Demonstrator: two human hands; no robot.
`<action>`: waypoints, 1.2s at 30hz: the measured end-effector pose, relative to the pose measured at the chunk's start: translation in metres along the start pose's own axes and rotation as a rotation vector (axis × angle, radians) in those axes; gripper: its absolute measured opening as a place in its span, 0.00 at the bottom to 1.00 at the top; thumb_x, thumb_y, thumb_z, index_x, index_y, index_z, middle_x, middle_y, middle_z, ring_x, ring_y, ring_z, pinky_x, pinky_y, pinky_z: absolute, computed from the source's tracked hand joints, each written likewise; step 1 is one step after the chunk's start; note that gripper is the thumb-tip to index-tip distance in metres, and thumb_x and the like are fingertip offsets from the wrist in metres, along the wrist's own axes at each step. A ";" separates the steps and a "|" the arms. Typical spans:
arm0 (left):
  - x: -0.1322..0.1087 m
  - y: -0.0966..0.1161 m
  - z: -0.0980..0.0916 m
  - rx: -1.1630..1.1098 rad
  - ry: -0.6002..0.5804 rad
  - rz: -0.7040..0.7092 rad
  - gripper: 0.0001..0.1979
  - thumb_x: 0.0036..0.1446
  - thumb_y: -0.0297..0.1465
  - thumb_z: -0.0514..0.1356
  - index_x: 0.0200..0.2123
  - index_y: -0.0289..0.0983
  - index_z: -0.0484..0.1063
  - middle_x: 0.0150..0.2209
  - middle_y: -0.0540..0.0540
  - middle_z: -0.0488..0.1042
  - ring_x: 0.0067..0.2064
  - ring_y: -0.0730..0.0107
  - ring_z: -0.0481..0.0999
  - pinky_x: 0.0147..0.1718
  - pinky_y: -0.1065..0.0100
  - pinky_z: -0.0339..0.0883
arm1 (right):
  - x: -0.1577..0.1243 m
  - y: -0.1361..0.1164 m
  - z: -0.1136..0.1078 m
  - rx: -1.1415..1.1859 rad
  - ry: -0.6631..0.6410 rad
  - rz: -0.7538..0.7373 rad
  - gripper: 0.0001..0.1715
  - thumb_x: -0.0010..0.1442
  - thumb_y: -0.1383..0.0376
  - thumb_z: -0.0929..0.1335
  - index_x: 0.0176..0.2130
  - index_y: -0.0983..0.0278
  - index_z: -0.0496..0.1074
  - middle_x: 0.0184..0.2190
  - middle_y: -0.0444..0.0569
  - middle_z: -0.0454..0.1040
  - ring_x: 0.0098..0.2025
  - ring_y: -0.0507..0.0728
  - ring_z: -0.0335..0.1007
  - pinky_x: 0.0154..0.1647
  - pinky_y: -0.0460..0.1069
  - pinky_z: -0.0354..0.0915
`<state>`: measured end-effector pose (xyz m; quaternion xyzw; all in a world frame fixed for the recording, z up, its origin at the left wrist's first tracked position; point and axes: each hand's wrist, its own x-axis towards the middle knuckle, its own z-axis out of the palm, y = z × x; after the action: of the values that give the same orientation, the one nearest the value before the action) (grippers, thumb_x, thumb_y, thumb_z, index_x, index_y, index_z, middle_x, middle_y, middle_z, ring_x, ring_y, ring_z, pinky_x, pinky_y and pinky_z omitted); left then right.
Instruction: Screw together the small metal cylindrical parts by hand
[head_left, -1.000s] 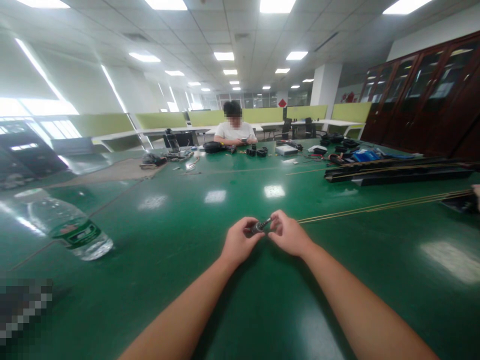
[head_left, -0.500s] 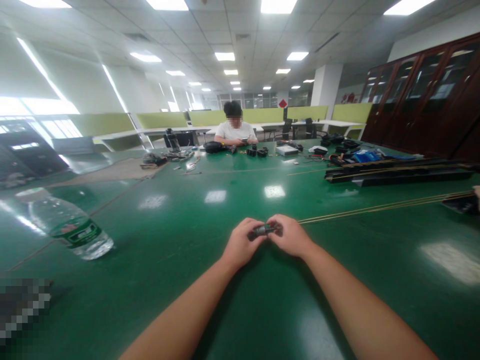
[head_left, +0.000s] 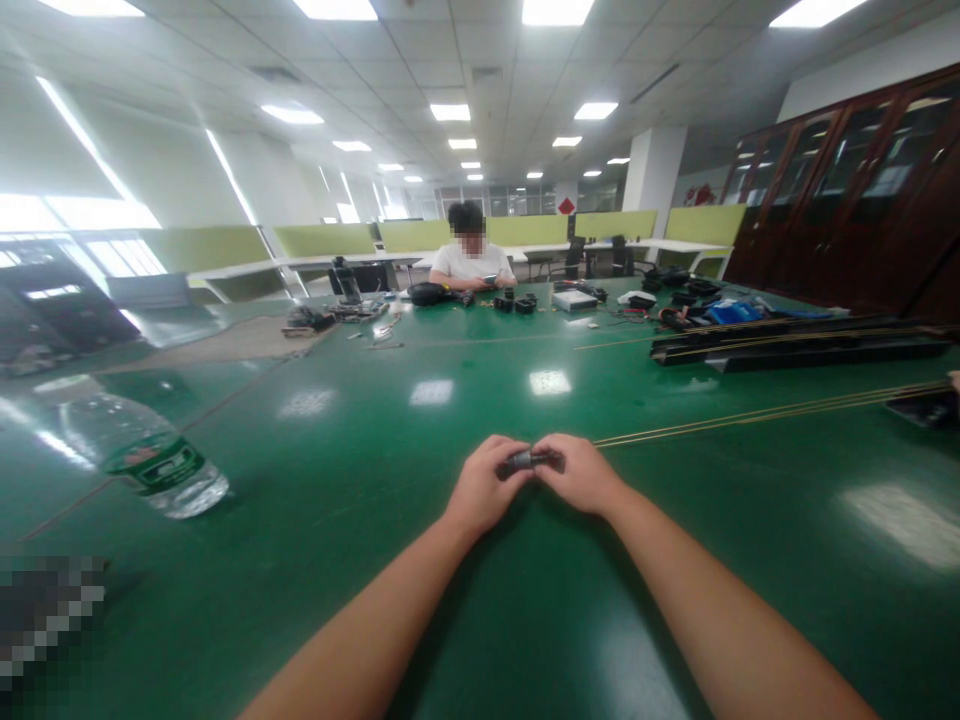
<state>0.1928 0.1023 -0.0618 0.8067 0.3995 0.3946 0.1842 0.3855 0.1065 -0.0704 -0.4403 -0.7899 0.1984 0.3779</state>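
Observation:
My left hand (head_left: pixel 491 482) is closed, thumb and fingers round a small dark grey cylindrical part (head_left: pixel 519 460) held just above the green tabletop (head_left: pixel 360 540). From the other side my right hand (head_left: pixel 576 472) pinches the same part's right end, where a dark narrower piece shows between thumb and fingers. The fingers cover both ends, so the exact kind of the part cannot be made out. Thin brass-coloured rods (head_left: pixel 720 421) lie on the table, running from behind my right hand toward the right edge.
A clear water bottle (head_left: pixel 161 465) with a green label is at the left. Black channel pieces (head_left: pixel 795 345) lie at the right, beside a blue packet (head_left: pixel 735 312). Across the table sits a person (head_left: pixel 471 262) holding a phone-like object, with a white box (head_left: pixel 574 300) nearby.
The two hands have come slightly closer on the cylindrical part, and the green bit seen between them earlier no longer shows. Otherwise the scene is the same.

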 end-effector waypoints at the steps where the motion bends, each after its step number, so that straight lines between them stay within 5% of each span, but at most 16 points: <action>1: 0.000 0.000 0.000 0.001 0.000 -0.004 0.12 0.56 0.30 0.63 0.45 0.40 0.74 0.42 0.44 0.74 0.45 0.63 0.72 0.46 0.62 0.68 | 0.000 0.000 0.000 0.001 -0.003 0.004 0.10 0.55 0.71 0.69 0.39 0.62 0.76 0.36 0.48 0.76 0.36 0.55 0.70 0.40 0.48 0.64; 36: -0.001 -0.009 0.003 0.027 0.029 -0.038 0.16 0.54 0.26 0.65 0.46 0.42 0.74 0.43 0.48 0.73 0.45 0.66 0.72 0.47 0.64 0.67 | 0.000 0.009 -0.006 -0.034 0.018 0.067 0.06 0.54 0.66 0.71 0.35 0.63 0.77 0.30 0.47 0.77 0.32 0.54 0.70 0.35 0.47 0.63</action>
<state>0.1905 0.1071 -0.0692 0.7955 0.4226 0.3974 0.1751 0.3952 0.1114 -0.0725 -0.4748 -0.7745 0.1936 0.3706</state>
